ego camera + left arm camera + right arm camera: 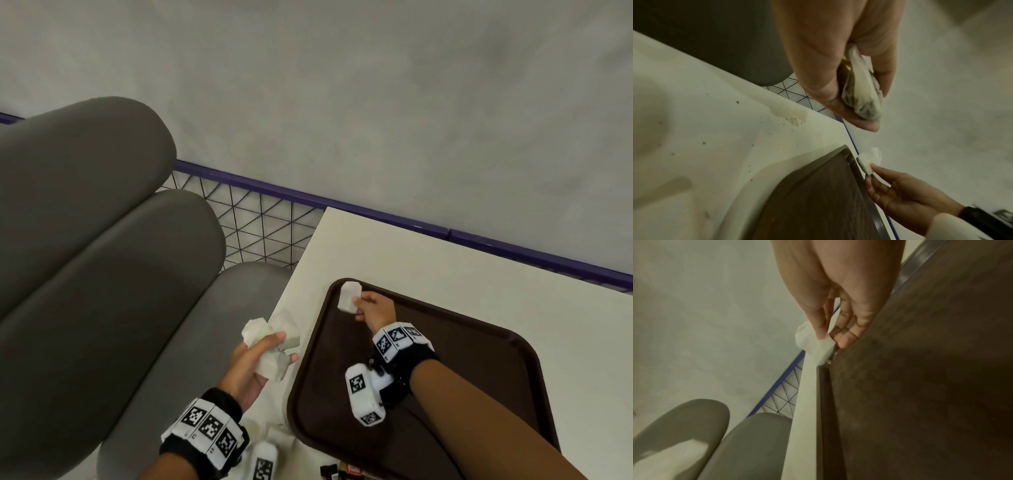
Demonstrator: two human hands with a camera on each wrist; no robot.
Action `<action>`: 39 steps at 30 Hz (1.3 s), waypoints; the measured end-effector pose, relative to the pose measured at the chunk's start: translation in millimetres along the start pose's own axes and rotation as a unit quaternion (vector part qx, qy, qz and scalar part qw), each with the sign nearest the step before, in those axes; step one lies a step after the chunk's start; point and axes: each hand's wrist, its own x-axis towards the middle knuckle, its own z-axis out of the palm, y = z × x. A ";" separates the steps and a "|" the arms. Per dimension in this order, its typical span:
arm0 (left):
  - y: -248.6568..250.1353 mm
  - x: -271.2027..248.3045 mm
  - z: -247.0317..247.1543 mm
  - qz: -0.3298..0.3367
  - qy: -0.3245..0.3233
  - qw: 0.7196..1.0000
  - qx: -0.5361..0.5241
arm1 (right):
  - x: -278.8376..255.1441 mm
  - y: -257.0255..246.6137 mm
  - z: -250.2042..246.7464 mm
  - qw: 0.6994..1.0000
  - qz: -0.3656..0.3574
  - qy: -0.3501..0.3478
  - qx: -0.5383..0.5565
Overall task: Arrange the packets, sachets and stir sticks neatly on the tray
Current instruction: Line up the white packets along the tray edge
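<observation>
Head view first: my right hand (375,308) pinches a small white sachet (349,296) between thumb and fingertips, at the far left corner of the dark brown rectangular plastic tray (507,363). Its long axis runs from my fingers toward the far edge of the white tabletop (445,260), the free end pointing away from me. Whether it touches the tray rim I cannot tell. From the right wrist the same sachet (813,344) hangs over the tray's raised edge (824,386), thumb on top, fingers (846,337) curled beneath. My left hand (251,363) hovers by the table's left edge, just left of the tray, fingers closed round a loose bunch of white sachets (270,342) that fan out away from me. The left wrist view shows one translucent, with dark contents (863,97), clamped lengthwise along my fingers. Grey padded seating (96,240) lies to the left.
</observation>
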 end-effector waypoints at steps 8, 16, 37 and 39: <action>5.2 1.1 -7.8 0.012 0.020 0.999 0.028 | 32.1 -1.9 17.3 0.996 0.025 0.028 -0.084; 4.5 2.1 -7.0 0.007 0.025 0.999 0.033 | 38.3 -1.2 23.3 0.994 0.045 0.030 -0.096; -6.2 -19.8 22.7 0.005 -0.007 0.999 0.041 | -95.8 -12.8 -1.2 0.968 -0.059 -0.244 -0.003; -8.4 -21.9 23.6 0.004 -0.006 0.999 0.045 | -108.1 -12.8 -1.3 0.964 -0.076 -0.251 0.040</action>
